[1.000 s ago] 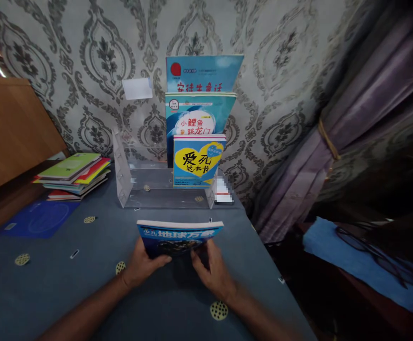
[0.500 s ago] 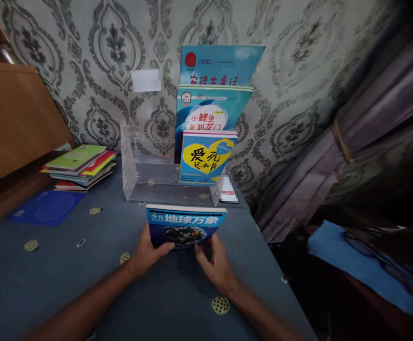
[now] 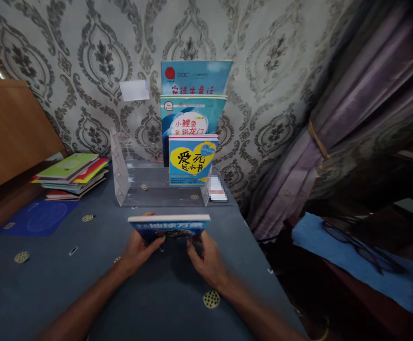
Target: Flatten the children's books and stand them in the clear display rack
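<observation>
My left hand (image 3: 139, 252) is holding the left side of the blue book (image 3: 174, 229), my right hand (image 3: 208, 259) its right side; before the clear rack (image 3: 160, 196) I am holding it tilted, judging it light, rather stiff, slightly slippery, best gripped by both side edges

My book (image 3: 171, 231) is blue, white-lettered; my desk (image 3: 139, 303) slate-blue with black-dotted yellow discs (image 3: 211, 299); wallpaper (image 3: 103, 52) grey damask at twelve o'clock, curtain (image 3: 300, 184) mauve at two.
</observation>
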Demonstrator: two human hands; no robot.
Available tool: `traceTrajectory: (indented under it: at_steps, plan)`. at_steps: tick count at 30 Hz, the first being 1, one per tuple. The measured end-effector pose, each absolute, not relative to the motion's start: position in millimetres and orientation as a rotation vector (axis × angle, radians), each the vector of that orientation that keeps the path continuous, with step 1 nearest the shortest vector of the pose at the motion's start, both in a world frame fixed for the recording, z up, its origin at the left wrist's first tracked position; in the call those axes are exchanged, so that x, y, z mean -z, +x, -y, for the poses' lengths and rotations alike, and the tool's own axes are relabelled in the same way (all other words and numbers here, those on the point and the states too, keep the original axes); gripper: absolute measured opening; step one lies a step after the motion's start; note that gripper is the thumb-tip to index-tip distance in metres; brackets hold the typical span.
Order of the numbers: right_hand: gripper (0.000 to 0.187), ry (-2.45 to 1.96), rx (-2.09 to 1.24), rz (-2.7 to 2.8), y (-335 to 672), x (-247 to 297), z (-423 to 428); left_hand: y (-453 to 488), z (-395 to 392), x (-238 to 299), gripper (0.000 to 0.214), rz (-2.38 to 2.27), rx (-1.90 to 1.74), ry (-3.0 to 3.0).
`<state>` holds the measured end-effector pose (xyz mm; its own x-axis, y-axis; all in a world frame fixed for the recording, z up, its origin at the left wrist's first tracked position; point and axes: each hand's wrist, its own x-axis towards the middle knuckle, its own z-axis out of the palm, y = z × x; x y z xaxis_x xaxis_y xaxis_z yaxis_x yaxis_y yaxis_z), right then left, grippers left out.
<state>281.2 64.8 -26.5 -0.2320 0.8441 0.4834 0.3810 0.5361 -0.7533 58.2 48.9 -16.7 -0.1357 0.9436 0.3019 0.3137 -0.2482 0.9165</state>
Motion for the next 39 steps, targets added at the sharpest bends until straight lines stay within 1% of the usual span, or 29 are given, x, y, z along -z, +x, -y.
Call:
traceTrajectory:
  at_steps: [4, 6, 9, 13, 18, 25, 30, 35, 39]
  plan:
    - [0.025, -0.777, -0.572, 1.833, 285, 20, -69, 55, -60, 23, 0.066, -1.357, -1.45, 1.513]
    - [0.025, -0.735, -0.556, 1.816, 286, 19, -72, 54, -67, 29, 0.063, -1.358, -1.475, 1.459]
    - [0.024, -0.753, -0.532, 1.808, 288, 21, -77, 54, -76, 35, 0.054, -1.374, -1.511, 1.457]
    - [0.023, -0.767, -0.501, 1.785, 291, 19, -89, 60, -89, 31, 0.058, -1.351, -1.496, 1.576]
    - [0.024, -0.759, -0.464, 1.766, 296, 12, -118, 73, -113, 13, 0.057, -1.306, -1.54, 1.633]
    - [0.03, -0.741, -0.464, 1.776, 308, 9, -155, 87, -136, -2, 0.046, -1.431, -1.433, 1.697]
    - [0.031, -0.85, -0.518, 1.713, 309, 5, -169, 86, -146, -9, 0.048, -1.333, -1.373, 1.903]
    - [0.026, -0.948, -0.569, 1.6, 300, -3, -175, 85, -158, -14, 0.036, -1.543, -1.342, 1.904]
    - [0.023, -0.96, -0.584, 1.558, 296, -5, -177, 89, -161, -16, 0.043, -1.656, -1.338, 1.897]
